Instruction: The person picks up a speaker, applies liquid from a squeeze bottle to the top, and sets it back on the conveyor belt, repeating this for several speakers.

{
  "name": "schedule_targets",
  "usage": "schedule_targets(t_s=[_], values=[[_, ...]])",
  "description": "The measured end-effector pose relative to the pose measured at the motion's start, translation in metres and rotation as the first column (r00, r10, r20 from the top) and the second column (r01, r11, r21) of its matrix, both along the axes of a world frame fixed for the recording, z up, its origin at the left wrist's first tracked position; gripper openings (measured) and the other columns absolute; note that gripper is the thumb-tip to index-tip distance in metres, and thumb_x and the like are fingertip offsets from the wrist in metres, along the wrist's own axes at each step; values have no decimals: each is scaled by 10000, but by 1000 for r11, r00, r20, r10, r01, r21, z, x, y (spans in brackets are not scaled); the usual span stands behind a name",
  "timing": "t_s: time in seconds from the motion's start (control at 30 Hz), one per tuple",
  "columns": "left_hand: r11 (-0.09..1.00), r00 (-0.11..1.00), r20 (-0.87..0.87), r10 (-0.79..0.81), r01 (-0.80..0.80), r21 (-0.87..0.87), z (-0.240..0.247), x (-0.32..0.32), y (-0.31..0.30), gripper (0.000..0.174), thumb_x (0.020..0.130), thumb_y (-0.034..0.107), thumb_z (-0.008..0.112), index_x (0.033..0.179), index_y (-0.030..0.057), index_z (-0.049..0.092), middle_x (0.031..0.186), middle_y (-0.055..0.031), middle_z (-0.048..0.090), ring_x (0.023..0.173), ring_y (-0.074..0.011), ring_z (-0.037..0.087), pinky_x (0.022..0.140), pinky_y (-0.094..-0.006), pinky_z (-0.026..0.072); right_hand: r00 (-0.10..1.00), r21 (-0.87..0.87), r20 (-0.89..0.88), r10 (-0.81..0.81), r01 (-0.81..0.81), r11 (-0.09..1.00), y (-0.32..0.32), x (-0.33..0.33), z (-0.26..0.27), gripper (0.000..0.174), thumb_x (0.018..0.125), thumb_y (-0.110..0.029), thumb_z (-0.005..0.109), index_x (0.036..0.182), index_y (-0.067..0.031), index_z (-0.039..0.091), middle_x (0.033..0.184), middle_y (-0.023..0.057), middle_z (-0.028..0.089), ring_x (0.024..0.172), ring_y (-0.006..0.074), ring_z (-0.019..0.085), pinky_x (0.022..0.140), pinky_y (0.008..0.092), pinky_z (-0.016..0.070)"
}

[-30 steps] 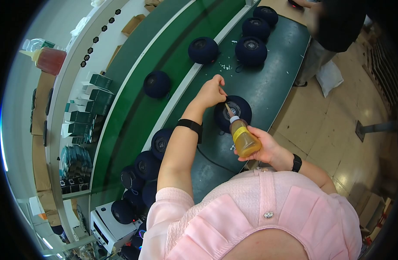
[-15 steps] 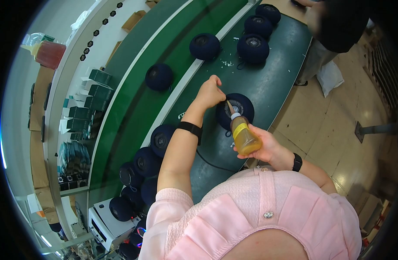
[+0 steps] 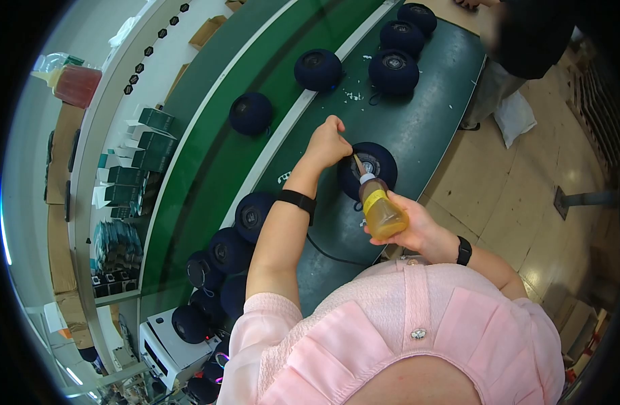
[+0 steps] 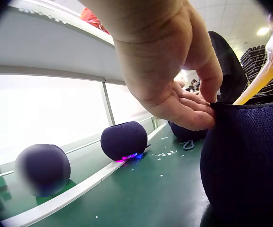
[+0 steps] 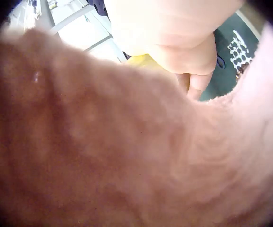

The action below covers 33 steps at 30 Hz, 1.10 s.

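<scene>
A round navy fabric-covered speaker (image 3: 385, 167) stands on the green bench before the person, its ringed end face up. The left hand (image 3: 329, 143) pinches the fabric edge at the speaker's rim between thumb and fingertips, as the left wrist view shows close up. In the right hand (image 3: 421, 229) is a squeeze bottle (image 3: 385, 217) of amber liquid with a yellow band, tilted toward the speaker. Its tapered nozzle (image 4: 260, 85) reaches down inside the rim, right beside the left fingertips. Much of the right wrist view is blocked by blurred skin, with part of the right hand (image 5: 174, 33) beyond.
More navy speakers (image 3: 393, 73) stand farther up the bench, and others (image 3: 230, 250) cluster at lower left. One speaker (image 3: 250, 113) sits on the green belt (image 3: 188, 196). A bottle of red liquid (image 3: 77, 86) stands on the shelf. Another person (image 3: 526, 40) is at upper right.
The speaker on the green belt has shifted a little up and away. Both hands keep their hold, and the nozzle stays at the rim with only a slight shift.
</scene>
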<state>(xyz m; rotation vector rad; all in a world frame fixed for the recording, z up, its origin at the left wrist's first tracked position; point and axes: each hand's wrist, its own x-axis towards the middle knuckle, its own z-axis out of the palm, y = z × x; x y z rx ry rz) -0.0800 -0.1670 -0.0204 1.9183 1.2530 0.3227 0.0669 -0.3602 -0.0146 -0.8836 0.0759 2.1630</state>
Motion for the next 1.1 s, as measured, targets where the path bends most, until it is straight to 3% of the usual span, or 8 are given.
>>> schedule_targets(t_s=[0.2, 0.4, 0.47, 0.53, 0.87, 0.93, 1.1], values=[[999, 998, -32, 47, -47, 14, -7, 3, 0, 372, 611, -42, 631, 899, 19, 404, 682, -119, 616, 594, -189, 618, 536, -294, 493, 991, 1, 94, 91, -91, 996, -3, 6, -4, 498, 927, -442, 362, 1184, -25, 454, 1033, 161, 575, 915, 318, 605, 709, 483, 530], [976, 971, -103, 215, -217, -9, -16, 3, -2, 396, 593, -22, 655, 882, 31, 389, 633, -91, 567, 544, -173, 583, 493, -290, 484, 981, 17, 153, 117, -121, 993, -9, 9, -9, 502, 918, -444, 378, 1178, -22, 455, 1027, 157, 579, 905, 314, 606, 703, 484, 530], [960, 964, -67, 257, -263, -99, -10, 4, -4, 397, 594, -27, 653, 878, 35, 383, 633, -89, 557, 533, -173, 573, 472, -293, 479, 981, 18, 157, 116, -121, 993, -10, 11, -9, 504, 914, -447, 384, 1175, -22, 458, 1027, 156, 579, 907, 313, 606, 703, 486, 529], [960, 965, -64, 256, -262, -103, -9, 3, -5, 397, 593, -30, 652, 876, 35, 382, 637, -91, 558, 532, -174, 572, 472, -292, 480, 983, 12, 135, 126, -128, 992, -11, 14, -9, 458, 913, -430, 408, 1170, -58, 482, 1036, 121, 587, 927, 267, 598, 730, 503, 514], [959, 964, -29, 265, -266, -92, -15, 1, -6, 405, 590, -34, 659, 877, 32, 380, 645, -97, 552, 527, -172, 564, 469, -292, 485, 991, 7, 119, 67, -68, 998, -6, 18, -3, 463, 916, -429, 399, 1186, -59, 469, 1062, 122, 573, 942, 268, 592, 752, 515, 505], [952, 958, -11, 287, -287, -108, -15, 1, -7, 409, 593, -34, 660, 882, 30, 378, 647, -98, 547, 531, -176, 566, 469, -298, 490, 990, -10, 102, 98, -97, 995, -7, 18, -5, 496, 919, -447, 378, 1204, -46, 446, 1052, 146, 569, 929, 329, 601, 743, 519, 510], [899, 917, 90, 389, -357, -256, -11, 5, -6, 416, 602, -38, 661, 894, 26, 372, 660, -100, 532, 543, -195, 573, 469, -320, 506, 978, 25, 190, 89, -95, 995, -10, 23, -7, 498, 920, -439, 375, 1208, -39, 442, 1049, 150, 569, 917, 319, 607, 751, 502, 510]])
